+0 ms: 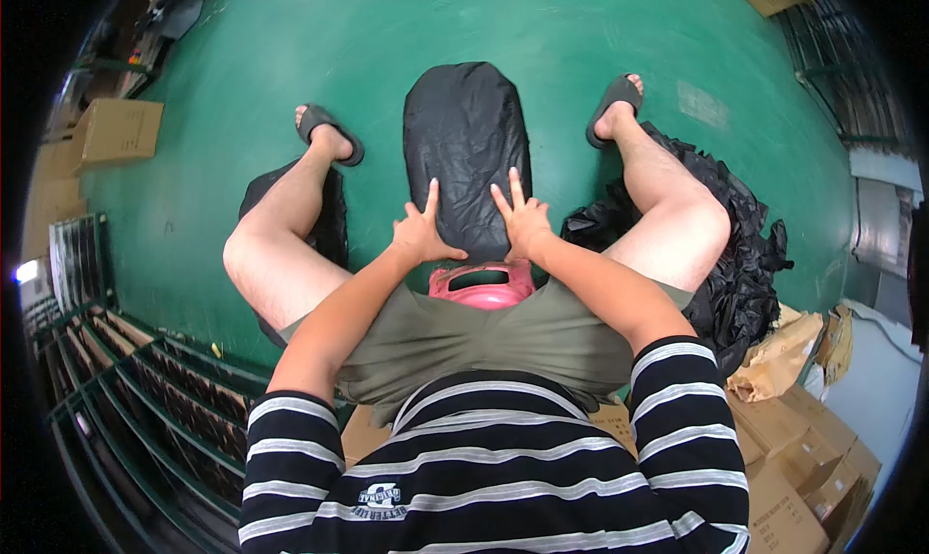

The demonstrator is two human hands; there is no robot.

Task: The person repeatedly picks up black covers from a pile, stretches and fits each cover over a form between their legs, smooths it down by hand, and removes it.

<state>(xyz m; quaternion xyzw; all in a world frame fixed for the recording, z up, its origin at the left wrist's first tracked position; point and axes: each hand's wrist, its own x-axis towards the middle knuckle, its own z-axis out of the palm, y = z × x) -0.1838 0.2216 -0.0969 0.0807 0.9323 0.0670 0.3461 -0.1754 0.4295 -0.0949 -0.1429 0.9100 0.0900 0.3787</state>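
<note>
A long black wrapped bundle [464,148] with rounded ends lies on the green floor between my feet. On its near left edge rests my left hand [423,231], fingers spread and thumb pointing inward. My right hand [524,220] touches the near right edge, its fingers also apart. Neither hand is closed around anything. Just below the bundle, the pink seat [482,288] with a handle opening shows between my thighs.
Beside my right leg is a heap of crumpled black bags [731,264]; another black bundle [329,215] lies under my left leg. Cardboard boxes [789,457] stand behind on the right. Green metal racks [164,389] are at the lower left, and a carton [121,130] sits farther left.
</note>
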